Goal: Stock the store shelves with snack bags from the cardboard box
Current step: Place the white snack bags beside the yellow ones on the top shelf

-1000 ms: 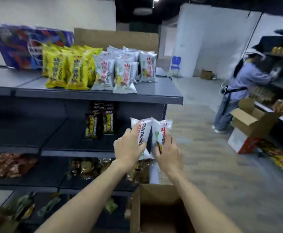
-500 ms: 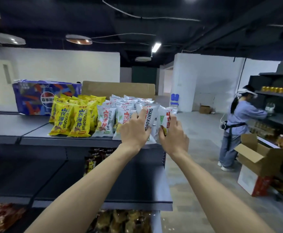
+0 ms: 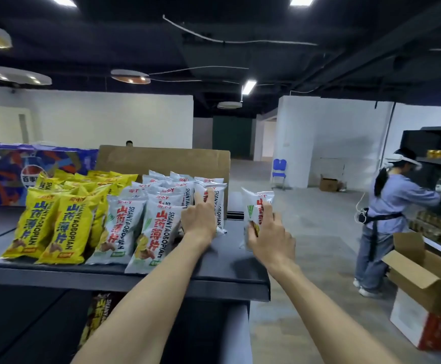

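Head view: left hand (image 3: 198, 219) with straight fingers presses a glossy white plastic snack bag (image 3: 215, 203) standing upright at the right end of the white rows on the dark grey metal top shelf (image 3: 230, 266). Right hand (image 3: 269, 236) grips a second white crinkly snack bag (image 3: 255, 206), long axis vertical, top seam up, held just off the shelf's right edge. Glossy yellow snack bags (image 3: 54, 227) stand further left; a brown cardboard sheet (image 3: 161, 158) stands behind. Open cardboard box (image 3: 424, 274) on the floor to the right, beside another person (image 3: 387, 219).

Both forearms are bare, with no sleeves, gloves or jewellery visible.
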`<move>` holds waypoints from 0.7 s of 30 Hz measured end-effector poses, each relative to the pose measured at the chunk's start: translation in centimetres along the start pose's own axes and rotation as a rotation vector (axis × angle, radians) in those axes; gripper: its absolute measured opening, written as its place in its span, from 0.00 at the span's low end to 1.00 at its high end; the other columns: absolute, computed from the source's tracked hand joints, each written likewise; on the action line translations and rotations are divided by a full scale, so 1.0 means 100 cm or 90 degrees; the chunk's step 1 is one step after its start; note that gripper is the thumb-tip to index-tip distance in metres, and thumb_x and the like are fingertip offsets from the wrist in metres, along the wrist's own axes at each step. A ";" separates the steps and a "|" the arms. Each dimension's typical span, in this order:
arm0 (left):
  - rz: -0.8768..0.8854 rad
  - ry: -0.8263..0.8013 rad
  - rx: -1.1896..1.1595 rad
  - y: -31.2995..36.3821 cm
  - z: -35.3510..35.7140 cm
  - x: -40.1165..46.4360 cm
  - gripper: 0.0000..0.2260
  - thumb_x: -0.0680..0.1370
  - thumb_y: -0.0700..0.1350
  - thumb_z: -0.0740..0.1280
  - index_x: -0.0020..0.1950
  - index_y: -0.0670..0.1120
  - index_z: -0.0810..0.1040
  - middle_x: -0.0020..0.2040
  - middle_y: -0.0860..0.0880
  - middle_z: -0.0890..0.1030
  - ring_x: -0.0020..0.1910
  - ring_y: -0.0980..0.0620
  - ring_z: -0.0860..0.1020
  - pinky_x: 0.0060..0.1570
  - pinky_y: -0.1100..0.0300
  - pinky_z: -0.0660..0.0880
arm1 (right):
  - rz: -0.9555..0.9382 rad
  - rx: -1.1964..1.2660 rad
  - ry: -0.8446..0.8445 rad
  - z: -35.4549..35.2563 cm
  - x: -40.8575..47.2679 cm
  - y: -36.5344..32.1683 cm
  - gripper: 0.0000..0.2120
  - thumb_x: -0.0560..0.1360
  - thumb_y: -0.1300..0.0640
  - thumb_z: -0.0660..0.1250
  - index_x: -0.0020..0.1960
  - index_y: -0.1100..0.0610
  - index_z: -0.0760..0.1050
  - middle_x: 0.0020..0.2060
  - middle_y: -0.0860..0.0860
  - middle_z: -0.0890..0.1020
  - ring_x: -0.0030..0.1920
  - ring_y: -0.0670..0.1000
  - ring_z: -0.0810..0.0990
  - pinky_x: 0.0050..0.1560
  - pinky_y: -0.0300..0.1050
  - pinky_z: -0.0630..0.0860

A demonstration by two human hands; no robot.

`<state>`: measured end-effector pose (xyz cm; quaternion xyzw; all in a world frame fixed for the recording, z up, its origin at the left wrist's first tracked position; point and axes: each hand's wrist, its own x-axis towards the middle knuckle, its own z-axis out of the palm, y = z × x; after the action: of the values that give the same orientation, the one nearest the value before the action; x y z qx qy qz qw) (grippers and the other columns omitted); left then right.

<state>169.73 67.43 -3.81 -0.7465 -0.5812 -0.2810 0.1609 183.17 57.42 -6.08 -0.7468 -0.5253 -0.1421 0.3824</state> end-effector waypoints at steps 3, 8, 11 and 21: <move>0.007 -0.019 0.033 0.008 0.020 0.002 0.35 0.75 0.47 0.70 0.77 0.50 0.55 0.71 0.38 0.63 0.49 0.42 0.80 0.42 0.52 0.78 | -0.013 0.012 -0.008 0.015 0.007 0.012 0.28 0.78 0.45 0.62 0.74 0.49 0.56 0.54 0.53 0.75 0.48 0.60 0.81 0.46 0.55 0.77; 0.002 0.017 0.051 0.010 0.051 0.000 0.33 0.80 0.49 0.61 0.79 0.46 0.46 0.65 0.39 0.59 0.55 0.43 0.73 0.39 0.53 0.75 | -0.034 0.024 -0.020 0.027 0.012 0.022 0.29 0.78 0.46 0.63 0.74 0.48 0.56 0.55 0.53 0.76 0.49 0.60 0.81 0.45 0.55 0.77; 0.009 -0.024 0.010 0.010 0.053 0.000 0.37 0.81 0.56 0.57 0.79 0.46 0.37 0.68 0.40 0.55 0.64 0.40 0.66 0.57 0.48 0.71 | -0.041 0.026 -0.016 0.026 0.012 0.022 0.28 0.78 0.47 0.64 0.73 0.49 0.57 0.56 0.53 0.76 0.48 0.59 0.81 0.44 0.54 0.77; 0.107 -0.085 0.041 -0.012 -0.013 -0.005 0.25 0.79 0.51 0.65 0.73 0.48 0.62 0.70 0.39 0.65 0.63 0.39 0.71 0.54 0.49 0.75 | -0.062 0.045 0.006 0.018 0.015 -0.014 0.25 0.78 0.46 0.63 0.70 0.52 0.59 0.52 0.53 0.76 0.46 0.58 0.80 0.42 0.53 0.77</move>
<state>168.17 66.63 -3.20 -0.8042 -0.5347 -0.1973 0.1686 182.14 59.91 -5.77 -0.7057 -0.5642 -0.1455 0.4031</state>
